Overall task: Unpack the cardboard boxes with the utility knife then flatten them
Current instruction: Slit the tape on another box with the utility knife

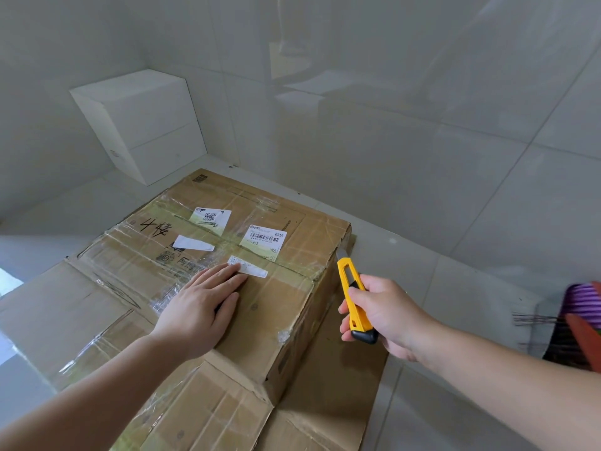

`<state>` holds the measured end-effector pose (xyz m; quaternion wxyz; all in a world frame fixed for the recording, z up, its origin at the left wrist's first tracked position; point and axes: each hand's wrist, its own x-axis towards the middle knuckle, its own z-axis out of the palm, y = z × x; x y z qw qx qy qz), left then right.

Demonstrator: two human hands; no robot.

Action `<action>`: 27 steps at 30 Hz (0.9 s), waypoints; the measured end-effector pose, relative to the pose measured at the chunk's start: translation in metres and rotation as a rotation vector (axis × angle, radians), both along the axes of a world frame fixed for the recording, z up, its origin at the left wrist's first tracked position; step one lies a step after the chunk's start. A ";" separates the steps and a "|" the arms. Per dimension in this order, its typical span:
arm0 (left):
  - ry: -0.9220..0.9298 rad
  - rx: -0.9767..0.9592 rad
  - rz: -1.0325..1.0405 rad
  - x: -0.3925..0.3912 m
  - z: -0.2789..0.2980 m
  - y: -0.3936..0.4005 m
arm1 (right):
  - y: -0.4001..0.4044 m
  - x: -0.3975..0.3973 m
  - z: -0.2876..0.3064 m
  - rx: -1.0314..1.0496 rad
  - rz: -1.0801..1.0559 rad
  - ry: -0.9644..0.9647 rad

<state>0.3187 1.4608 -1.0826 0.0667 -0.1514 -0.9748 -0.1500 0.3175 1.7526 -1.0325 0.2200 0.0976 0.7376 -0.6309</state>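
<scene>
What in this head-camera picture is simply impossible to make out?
- Inside the brown taped cardboard box: hidden by its closed top.
- Blade tip of the yellow utility knife in the right hand: behind the box's corner.
- Purple and orange object: cut off by the right edge, blurred.
- Label print: too small.

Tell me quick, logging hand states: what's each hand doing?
Left hand: open, flat on the cardboard box.
Right hand: gripping the utility knife.
</scene>
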 end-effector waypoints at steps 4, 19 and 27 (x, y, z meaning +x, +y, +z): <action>0.001 -0.002 0.010 0.000 0.001 0.002 | -0.008 0.015 0.000 -0.016 0.033 -0.008; 0.002 0.003 0.073 -0.004 0.000 0.015 | -0.020 0.035 0.003 0.077 0.107 -0.017; -0.001 0.002 0.073 -0.006 -0.001 0.018 | -0.021 0.044 0.010 0.073 0.154 -0.024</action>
